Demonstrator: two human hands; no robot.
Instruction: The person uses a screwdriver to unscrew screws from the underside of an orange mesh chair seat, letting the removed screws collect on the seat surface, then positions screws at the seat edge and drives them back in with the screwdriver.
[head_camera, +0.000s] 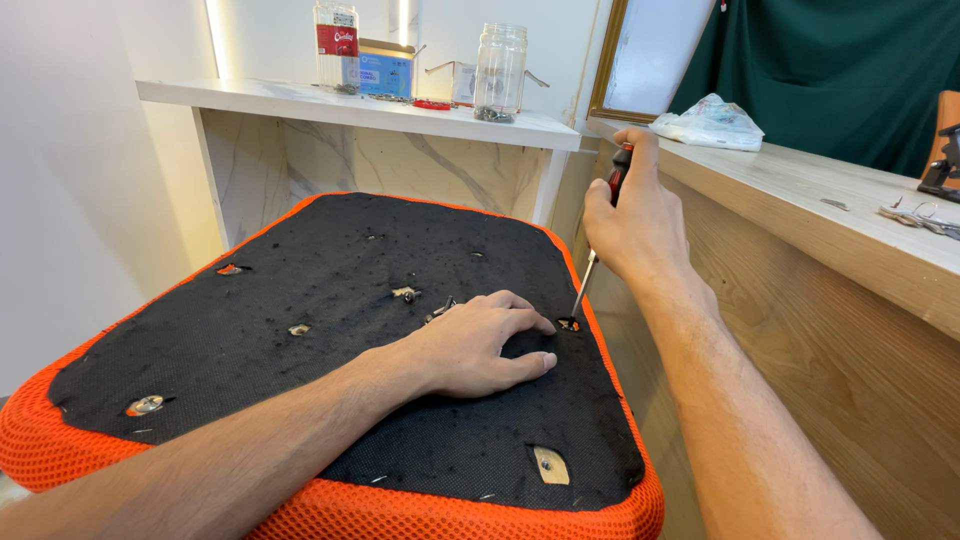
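Your right hand (635, 215) is clamped on the screwdriver (598, 240), its tip in a fastener hole near the right edge of the upturned orange seat cushion (330, 360), and your left hand (475, 345) lies flat, fingers spread, just beside that hole — a slipping tip could jab them.

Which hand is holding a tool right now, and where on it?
The right hand grips a screwdriver by its handle; the left hand lies flat on the seat cushion, holding nothing.

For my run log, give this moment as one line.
left hand: flat on seat underside | right hand: screwdriver tip at hole
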